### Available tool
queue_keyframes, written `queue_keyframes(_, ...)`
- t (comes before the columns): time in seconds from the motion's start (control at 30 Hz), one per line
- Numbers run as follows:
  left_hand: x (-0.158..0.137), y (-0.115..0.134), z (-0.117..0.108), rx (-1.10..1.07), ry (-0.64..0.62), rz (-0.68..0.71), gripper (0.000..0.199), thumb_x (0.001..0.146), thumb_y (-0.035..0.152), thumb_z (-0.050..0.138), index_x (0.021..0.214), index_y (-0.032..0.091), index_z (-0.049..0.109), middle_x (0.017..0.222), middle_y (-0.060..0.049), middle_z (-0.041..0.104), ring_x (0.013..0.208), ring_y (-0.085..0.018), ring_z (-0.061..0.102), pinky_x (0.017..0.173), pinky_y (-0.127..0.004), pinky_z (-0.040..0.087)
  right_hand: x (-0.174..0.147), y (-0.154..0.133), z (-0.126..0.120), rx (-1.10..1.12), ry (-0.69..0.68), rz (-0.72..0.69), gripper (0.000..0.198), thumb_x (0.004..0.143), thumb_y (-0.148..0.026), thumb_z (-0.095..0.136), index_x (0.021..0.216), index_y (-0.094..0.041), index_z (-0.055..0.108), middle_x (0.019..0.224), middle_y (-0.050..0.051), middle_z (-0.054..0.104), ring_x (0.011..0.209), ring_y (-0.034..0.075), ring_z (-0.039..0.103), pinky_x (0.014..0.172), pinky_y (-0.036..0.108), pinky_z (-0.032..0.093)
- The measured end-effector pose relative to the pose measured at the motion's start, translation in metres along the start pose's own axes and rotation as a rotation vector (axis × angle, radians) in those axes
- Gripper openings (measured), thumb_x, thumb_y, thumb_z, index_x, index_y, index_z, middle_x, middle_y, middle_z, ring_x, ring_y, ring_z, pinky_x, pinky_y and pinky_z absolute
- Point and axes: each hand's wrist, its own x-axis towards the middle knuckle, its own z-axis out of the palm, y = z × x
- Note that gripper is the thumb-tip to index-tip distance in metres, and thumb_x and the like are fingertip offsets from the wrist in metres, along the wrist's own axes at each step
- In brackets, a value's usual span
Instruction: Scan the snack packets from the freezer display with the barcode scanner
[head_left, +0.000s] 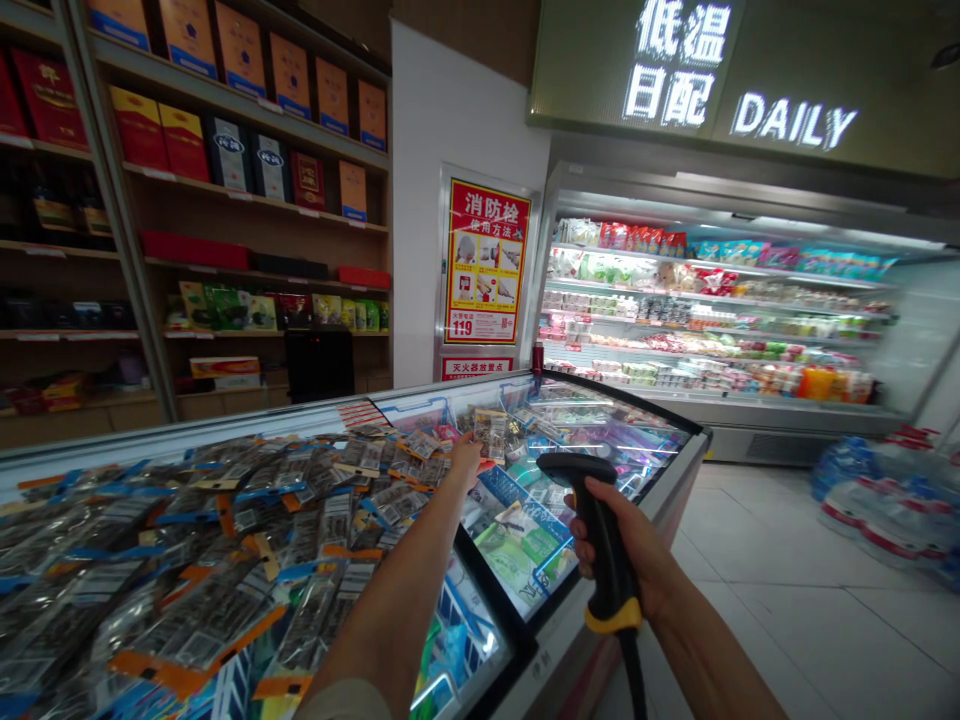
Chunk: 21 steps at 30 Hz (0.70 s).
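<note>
My right hand [611, 540] is wrapped around the handle of a black and yellow barcode scanner [604, 545], whose head points left over the freezer; a cable hangs from its base. Stretched far forward, my left hand [466, 460] has its fingers closed at the orange edge of a small clear packet [491, 432] with dark contents. The fingertips are small and partly hidden. Many similar packets [300, 500] with orange or blue edges lie heaped across the glass top of the chest freezer [532, 640], left of and beneath my left forearm.
Through the freezer's glass, bagged goods [517, 535] and blue wire baskets show. A red can [538, 358] stands at its far corner. Shelves of boxes [244, 160] line the left wall, an open chiller [712, 320] the back. Bottled water packs [892, 500] sit on the floor at right.
</note>
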Motion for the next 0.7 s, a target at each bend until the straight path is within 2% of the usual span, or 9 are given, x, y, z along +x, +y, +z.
queue_keyframes(0.37,0.0026,-0.0007,-0.001,-0.01,0.026,0.007,0.031,0.072,0.013,0.052,0.101,0.022,0.05,0.072,0.001,0.055,0.053,-0.01,0.055,0.055,-0.029,0.049,-0.0043,0.0024,0.0038,-0.051,0.057,-0.019,0.02,0.073,-0.037,0.05,0.072,-0.016,0.05,0.042,-0.004,0.049,0.03,0.007,0.043,0.031,0.017,0.031)
queue_keyframes(0.7,0.006,0.0002,-0.0033,-0.015,0.029,0.019,0.028,0.073,0.01,0.048,0.099,0.021,0.05,0.074,-0.001,0.055,0.054,-0.012,0.055,0.055,-0.031,0.049,-0.0075,0.0029,-0.0002,-0.067,0.098,-0.007,0.022,0.073,-0.038,0.05,0.077,-0.017,0.05,0.042,-0.004,0.048,0.031,0.007,0.043,0.031,0.017,0.031)
